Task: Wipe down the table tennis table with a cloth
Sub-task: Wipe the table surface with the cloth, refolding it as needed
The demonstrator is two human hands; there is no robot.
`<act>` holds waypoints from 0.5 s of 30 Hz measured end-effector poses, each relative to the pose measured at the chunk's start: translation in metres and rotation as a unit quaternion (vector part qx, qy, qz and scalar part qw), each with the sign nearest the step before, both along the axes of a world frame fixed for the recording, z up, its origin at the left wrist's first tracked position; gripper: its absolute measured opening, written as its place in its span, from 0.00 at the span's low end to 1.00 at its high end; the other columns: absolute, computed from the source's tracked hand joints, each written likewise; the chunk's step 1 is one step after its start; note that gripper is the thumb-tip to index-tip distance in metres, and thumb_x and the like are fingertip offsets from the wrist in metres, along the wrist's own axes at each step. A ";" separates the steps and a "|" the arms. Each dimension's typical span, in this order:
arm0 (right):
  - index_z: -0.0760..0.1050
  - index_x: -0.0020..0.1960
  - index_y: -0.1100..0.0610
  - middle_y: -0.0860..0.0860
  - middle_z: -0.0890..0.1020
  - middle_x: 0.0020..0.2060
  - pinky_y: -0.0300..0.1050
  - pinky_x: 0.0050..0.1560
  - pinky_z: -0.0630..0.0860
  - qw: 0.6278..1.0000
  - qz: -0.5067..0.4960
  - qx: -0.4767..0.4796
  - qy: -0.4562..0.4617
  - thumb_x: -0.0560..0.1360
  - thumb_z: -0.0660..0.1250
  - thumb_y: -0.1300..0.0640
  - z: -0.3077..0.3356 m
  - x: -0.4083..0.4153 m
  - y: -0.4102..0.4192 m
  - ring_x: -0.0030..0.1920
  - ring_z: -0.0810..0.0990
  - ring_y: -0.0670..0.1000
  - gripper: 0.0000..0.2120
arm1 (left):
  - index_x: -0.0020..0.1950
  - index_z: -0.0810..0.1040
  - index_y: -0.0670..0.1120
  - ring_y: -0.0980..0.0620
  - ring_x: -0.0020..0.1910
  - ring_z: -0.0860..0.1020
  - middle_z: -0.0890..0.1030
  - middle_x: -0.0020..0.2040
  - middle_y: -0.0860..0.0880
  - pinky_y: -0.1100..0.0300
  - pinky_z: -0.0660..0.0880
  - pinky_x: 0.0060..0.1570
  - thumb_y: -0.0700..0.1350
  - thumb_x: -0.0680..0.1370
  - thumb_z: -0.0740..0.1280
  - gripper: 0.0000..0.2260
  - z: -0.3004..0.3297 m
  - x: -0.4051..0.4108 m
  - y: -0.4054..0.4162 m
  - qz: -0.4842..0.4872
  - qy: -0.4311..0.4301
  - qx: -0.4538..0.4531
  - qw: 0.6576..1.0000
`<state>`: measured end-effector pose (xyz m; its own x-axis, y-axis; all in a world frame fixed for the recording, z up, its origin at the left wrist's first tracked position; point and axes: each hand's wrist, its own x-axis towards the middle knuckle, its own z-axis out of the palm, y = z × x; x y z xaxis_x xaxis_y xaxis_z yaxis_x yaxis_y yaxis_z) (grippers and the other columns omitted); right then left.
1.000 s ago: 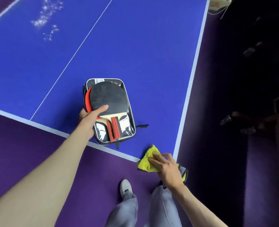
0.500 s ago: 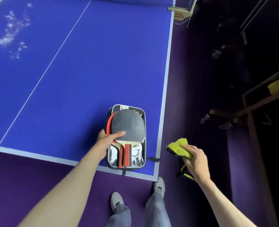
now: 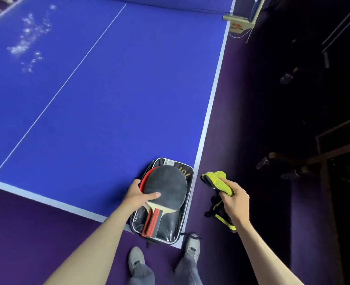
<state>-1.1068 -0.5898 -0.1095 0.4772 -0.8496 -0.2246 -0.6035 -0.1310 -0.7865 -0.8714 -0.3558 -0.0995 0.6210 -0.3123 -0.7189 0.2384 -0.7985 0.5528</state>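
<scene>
At the table corner, left hand grips 2 overlapping paddles, right hand clutches cloth.

- The table top looks smooth and matt blue, with a patch of shiny droplets.
- The cloth is fluffy yellow fabric.
- The bat has matt black rubber and a pale wooden neck.
- The case front is glossy clear plastic.
- The floor looks like matt purple carpet.
</scene>
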 end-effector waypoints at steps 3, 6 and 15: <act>0.85 0.59 0.43 0.41 0.86 0.50 0.35 0.49 0.75 0.999 0.035 0.009 -0.010 0.71 0.69 0.66 0.004 0.011 -0.016 0.48 0.82 0.37 0.24 | 0.67 0.70 0.48 0.45 0.67 0.73 0.74 0.68 0.47 0.51 0.73 0.61 0.61 0.60 0.83 0.42 0.005 -0.003 -0.004 -0.037 -0.039 0.091 0.994; 0.85 0.59 0.43 0.41 0.86 0.50 0.27 0.47 0.71 0.997 0.075 0.006 -0.019 0.70 0.69 0.66 0.013 0.035 -0.038 0.48 0.81 0.34 0.24 | 0.73 0.63 0.51 0.41 0.71 0.68 0.64 0.72 0.46 0.46 0.70 0.62 0.58 0.64 0.82 0.44 0.021 -0.004 -0.022 -0.096 -0.089 0.165 0.978; 0.85 0.60 0.49 0.48 0.85 0.53 0.43 0.54 0.76 0.958 0.251 -0.132 -0.043 0.65 0.71 0.71 -0.004 0.176 -0.082 0.51 0.82 0.52 0.28 | 0.73 0.64 0.57 0.44 0.68 0.66 0.63 0.70 0.52 0.47 0.68 0.62 0.52 0.77 0.67 0.26 0.019 0.024 -0.094 -0.084 -0.147 0.136 0.976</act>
<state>-0.9308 -0.6715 -0.1132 0.8476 -0.5301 0.0245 -0.3475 -0.5892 -0.7294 -0.8473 -0.4501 -0.0803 0.7688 -0.2507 -0.5883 -0.0457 -0.9391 0.3405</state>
